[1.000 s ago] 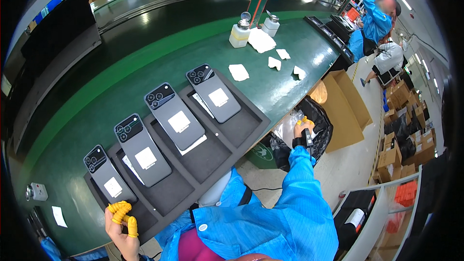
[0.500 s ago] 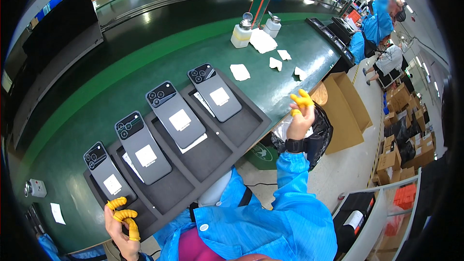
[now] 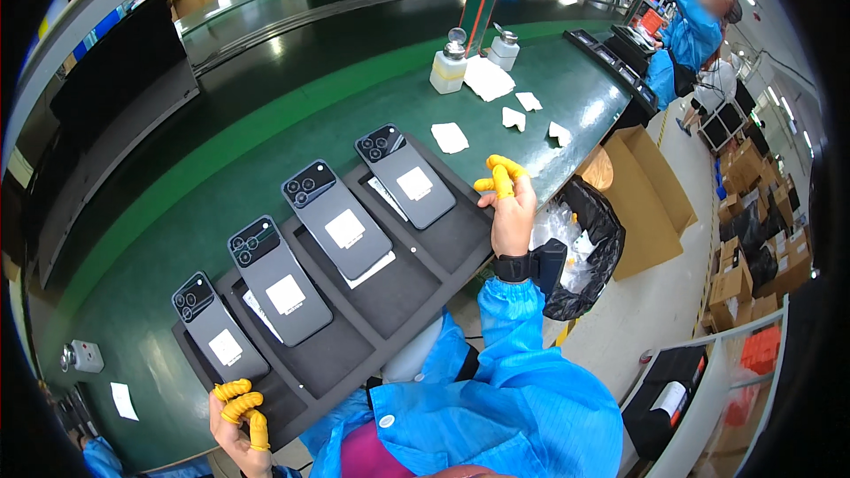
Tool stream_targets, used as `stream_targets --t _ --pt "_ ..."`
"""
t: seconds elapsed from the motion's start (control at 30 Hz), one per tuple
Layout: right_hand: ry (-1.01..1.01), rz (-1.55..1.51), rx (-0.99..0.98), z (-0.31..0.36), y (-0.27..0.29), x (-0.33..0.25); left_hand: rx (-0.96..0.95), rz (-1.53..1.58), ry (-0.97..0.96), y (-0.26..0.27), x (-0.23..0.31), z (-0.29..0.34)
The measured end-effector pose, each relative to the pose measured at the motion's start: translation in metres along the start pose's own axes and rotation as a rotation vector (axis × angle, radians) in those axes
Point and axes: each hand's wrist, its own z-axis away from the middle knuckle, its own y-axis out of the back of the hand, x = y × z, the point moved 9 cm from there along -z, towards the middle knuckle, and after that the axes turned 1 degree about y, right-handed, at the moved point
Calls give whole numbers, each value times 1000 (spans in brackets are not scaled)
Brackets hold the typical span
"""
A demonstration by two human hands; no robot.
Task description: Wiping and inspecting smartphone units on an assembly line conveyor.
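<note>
Four grey phones lie backs up, tilted in a dark foam tray (image 3: 366,360) with several compartments: one at the far right (image 3: 413,182), one beside it (image 3: 343,228), a third (image 3: 285,292) and one at the left (image 3: 223,345). Each has a white square label; pale slips show under some. My left hand (image 3: 237,425), in yellow finger cots, curls over the tray's left end beside the leftmost phone; its thumb is hidden. At the tray's right corner is my right hand (image 3: 512,217), also with yellow cots, fingers loosely bent and apart, holding nothing visible.
Two pump bottles (image 3: 448,71) (image 3: 504,51) and white wipes (image 3: 487,80) lie beyond the tray on the green table (image 3: 354,115). Another bottle (image 3: 84,356) stands left. A black-bagged bin (image 3: 606,235) and open carton (image 3: 642,204) are right. A co-worker in blue (image 3: 695,31) stands far right.
My right hand has moved left from over the bin to the tray's right corner. My left hand stays at the tray's left end. The whole view has shifted slightly.
</note>
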Motion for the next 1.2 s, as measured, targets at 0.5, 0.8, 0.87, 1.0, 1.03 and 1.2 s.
stream_targets --t 0.5,0.8,0.87,1.0,1.03,1.2 --pt "18 59 6 4 -6 -6 -24 -3 -21 1 0 -3" --pt "25 52 0 4 -7 -7 -24 14 -17 1 -2 -2" --pt "22 50 6 3 -6 -7 -21 16 -20 1 -3 -3" --pt "20 52 -3 4 -7 -7 -24 17 -15 1 -4 -3" --pt "23 43 -5 4 -7 -6 -23 16 -14 2 -4 -2" --pt "31 60 -10 4 -6 -6 -15 6 -11 3 -6 -1"
